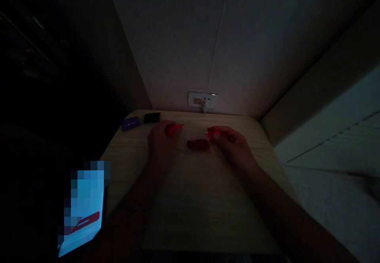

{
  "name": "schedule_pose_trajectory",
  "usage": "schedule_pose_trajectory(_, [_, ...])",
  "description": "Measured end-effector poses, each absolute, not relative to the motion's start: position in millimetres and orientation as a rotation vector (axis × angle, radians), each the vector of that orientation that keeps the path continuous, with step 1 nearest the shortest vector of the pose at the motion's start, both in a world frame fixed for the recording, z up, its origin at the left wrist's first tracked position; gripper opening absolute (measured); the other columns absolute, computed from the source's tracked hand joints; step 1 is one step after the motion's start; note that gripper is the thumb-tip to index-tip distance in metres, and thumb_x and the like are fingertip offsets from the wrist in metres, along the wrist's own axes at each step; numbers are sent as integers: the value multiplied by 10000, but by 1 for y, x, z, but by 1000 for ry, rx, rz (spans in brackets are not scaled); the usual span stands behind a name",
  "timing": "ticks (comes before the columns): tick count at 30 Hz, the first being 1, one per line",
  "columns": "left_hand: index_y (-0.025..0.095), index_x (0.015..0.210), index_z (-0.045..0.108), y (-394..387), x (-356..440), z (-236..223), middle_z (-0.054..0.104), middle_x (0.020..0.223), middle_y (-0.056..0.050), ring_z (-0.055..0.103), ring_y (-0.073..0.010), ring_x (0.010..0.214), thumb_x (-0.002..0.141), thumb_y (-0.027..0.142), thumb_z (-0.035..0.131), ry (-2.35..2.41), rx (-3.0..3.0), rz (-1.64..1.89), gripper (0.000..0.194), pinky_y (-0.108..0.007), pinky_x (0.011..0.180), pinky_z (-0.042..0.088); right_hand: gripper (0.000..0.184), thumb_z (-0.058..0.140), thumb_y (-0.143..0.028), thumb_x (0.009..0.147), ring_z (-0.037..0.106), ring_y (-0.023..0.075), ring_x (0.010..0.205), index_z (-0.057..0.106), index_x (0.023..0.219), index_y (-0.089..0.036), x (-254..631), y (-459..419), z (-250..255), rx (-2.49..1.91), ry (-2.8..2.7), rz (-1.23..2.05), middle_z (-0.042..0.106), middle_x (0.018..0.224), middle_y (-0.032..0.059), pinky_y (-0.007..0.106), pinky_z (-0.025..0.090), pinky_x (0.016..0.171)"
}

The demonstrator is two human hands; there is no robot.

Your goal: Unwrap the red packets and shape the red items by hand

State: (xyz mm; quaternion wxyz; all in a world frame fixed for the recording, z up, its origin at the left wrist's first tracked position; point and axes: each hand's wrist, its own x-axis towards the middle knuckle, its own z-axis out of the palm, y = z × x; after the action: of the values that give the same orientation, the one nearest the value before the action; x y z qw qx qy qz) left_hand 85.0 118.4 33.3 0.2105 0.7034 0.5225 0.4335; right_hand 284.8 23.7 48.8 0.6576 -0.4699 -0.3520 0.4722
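In dim light, my left hand (162,140) is closed on a small bright red piece (174,129), whose thin tip points to the right. Opposite it, my right hand (236,146) pinches another bright red piece (213,135) with a thin tip toward the left. A gap separates the two pieces. Between the hands, a dark red lump (198,144) rests on the wooden tabletop (184,199). What the red pieces are made of is too dark to tell.
At the back left of the table lie a purple packet-like item (130,123) and a black block-shaped item (152,117). A lit screen (86,211) stands at the lower left. A wall socket plate (203,100) with a plug sits behind the table, against the wall.
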Motion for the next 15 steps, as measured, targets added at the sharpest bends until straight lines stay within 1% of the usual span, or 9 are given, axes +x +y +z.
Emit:
schedule_pose_trajectory(4, [176,1002,711,121,85,29,712,1040,-91,657,-251,996,852,233,707,1426,2158,1148,160,-394,927,520,270,918,-344,701,729,167,852,809,930,-250,286,24,45,-1086,-809,1076,804,979,28,291,569,818])
schedule_pose_trajectory(9, [150,979,706,122,85,25,682,1017,-99,640,-247,981,854,182,704,1368,2225,1097,129,-385,925,520,271,920,-343,697,721,157,847,807,923,-245,287,24,43,-1097,-814,1084,798,974,23,276,558,809])
schedule_pose_trajectory(15, [175,952,700,122,86,24,676,1016,-92,623,-262,997,846,178,698,1419,2262,1048,106,-401,938,519,258,909,-334,702,720,167,802,803,918,-239,283,22,45,-1111,-813,1102,801,923,31,289,560,777])
